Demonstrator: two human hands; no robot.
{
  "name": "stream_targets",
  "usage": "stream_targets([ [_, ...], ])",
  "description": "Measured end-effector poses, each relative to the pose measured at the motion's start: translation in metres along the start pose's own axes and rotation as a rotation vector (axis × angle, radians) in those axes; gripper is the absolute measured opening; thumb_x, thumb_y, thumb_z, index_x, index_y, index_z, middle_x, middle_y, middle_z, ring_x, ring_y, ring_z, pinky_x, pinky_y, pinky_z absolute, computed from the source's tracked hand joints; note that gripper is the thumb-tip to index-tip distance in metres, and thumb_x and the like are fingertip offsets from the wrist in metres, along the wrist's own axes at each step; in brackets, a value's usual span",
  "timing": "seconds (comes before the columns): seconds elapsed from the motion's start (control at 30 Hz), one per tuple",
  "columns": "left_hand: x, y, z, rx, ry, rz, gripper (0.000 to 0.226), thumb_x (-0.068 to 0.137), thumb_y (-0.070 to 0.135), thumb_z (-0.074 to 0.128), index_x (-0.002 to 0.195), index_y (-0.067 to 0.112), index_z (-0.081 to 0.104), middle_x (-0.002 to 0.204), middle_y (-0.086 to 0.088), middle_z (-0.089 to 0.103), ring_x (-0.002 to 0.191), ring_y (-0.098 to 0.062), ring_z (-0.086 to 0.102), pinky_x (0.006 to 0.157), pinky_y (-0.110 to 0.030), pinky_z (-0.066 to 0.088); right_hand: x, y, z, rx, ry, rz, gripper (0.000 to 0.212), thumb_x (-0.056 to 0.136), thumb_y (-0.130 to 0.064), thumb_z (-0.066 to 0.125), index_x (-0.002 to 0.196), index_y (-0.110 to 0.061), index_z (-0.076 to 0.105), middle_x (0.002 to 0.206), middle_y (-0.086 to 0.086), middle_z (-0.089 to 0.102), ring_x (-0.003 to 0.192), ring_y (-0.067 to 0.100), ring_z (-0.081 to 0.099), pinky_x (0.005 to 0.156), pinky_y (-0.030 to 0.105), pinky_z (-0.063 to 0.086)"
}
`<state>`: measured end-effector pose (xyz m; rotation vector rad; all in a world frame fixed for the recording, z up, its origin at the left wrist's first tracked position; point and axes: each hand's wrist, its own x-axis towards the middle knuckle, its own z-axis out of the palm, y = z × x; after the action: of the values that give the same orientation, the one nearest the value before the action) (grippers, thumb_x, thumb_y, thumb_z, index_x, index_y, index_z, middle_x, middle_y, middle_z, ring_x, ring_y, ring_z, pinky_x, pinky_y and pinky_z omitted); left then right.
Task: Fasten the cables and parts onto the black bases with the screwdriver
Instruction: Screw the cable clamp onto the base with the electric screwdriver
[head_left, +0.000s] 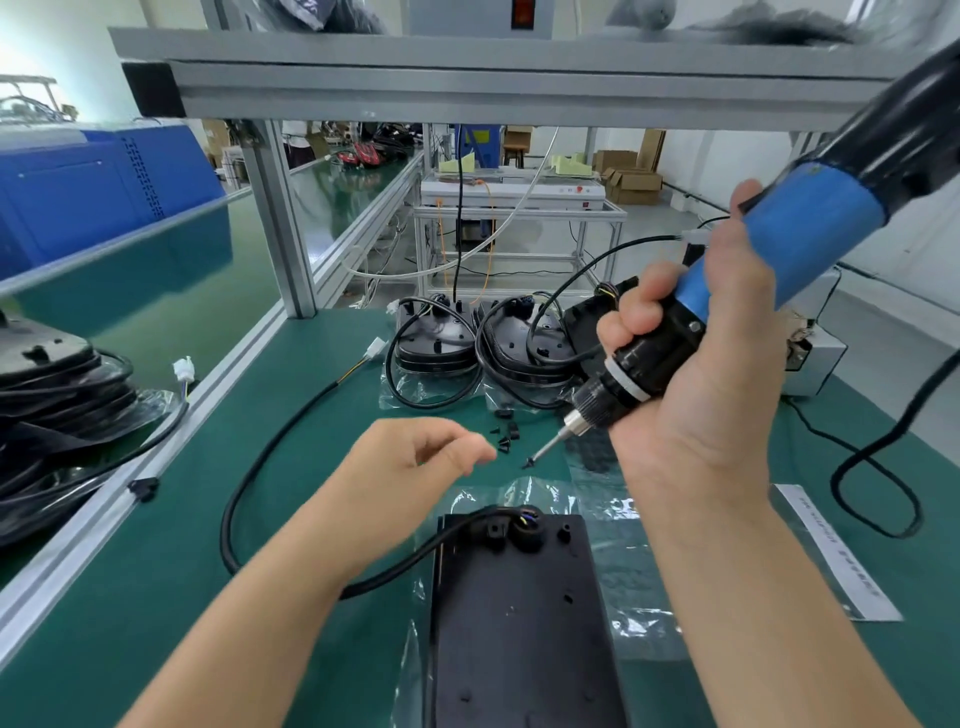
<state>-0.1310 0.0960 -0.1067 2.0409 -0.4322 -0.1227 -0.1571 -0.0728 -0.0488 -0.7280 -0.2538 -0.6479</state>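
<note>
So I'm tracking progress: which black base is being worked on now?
The flat rectangular black base nearest the person, lying singly; the others sit stacked farther back.

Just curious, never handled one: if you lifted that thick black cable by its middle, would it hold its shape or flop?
Probably flop: the cable already lies in a loose curve on the mat. Its sheath looks thick, so likely springy, not limp. The base would anchor one end.

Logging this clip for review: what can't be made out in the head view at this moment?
- Black base: its near end is cut off by the bottom edge.
- Screwdriver: its top runs out of the upper right corner, blurred.
- Left hand: curled fingertips hide whether they pinch a screw.
- Loose screws: too small to count.
- Paper label: print too small to read.
</note>
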Motion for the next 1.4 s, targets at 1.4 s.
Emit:
stream_targets([
  [1.4, 0.008, -0.014, 0.005, 0.228, -0.351, 0.062, 0.008, 0.086, 0.026, 0.062, 0.081, 0.029, 0.068, 0.081, 0.011, 0.07, 0.076, -0.005, 0.066, 0.077, -0.026, 0.054, -0.023, 0.035, -0.009, -0.454, -0.253, 0.046, 0.036, 0.077, -0.027, 0.061, 0.082, 0.006, 0.046, 0.055, -0.002, 0.053, 0.043, 0.02, 0.046, 0.047, 0.024, 0.041],
])
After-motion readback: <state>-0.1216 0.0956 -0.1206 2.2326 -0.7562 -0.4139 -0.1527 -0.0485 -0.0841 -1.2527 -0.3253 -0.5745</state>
